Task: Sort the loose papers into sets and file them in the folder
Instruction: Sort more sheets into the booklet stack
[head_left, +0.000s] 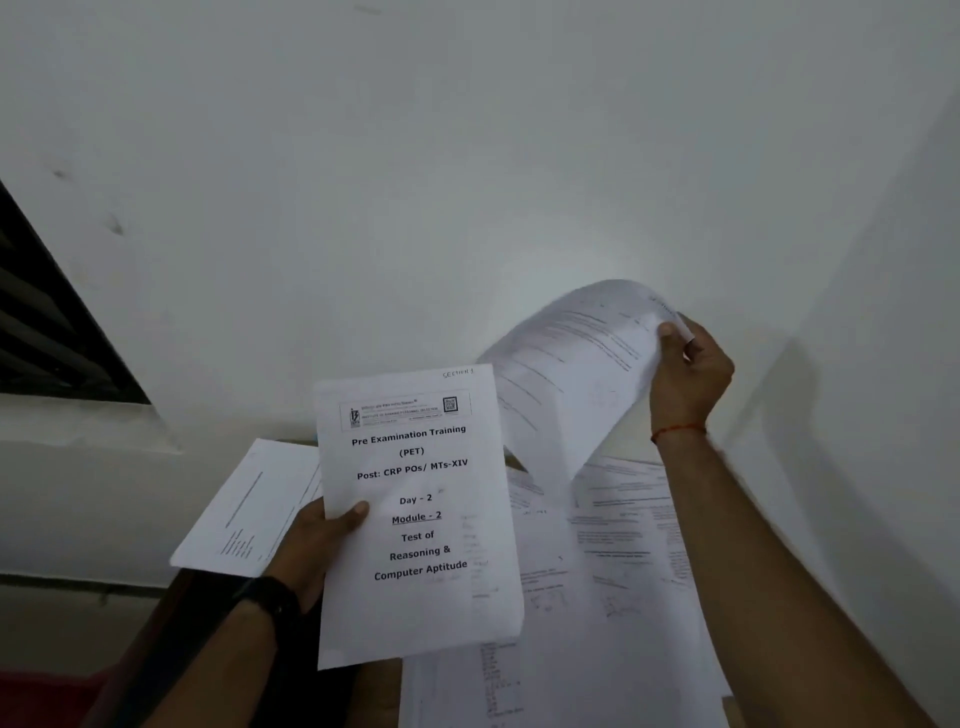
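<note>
the cover sheet (415, 514) stands upright, long axis vertical, above the spread loose papers (623, 545) — the left hand (311, 540) pinches its left edge, thumb in front. up right, the right hand (688, 374) pinches a curling sheet (566, 374) by its top corner — i judge this the nearer to join the cover sheet; no folder shows.

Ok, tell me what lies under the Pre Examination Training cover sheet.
Printed papers spread out beneath it, showing past its right and bottom edges. The left hand grips the cover sheet, fingers hidden behind it. Whatever lies directly under its middle is covered.
</note>
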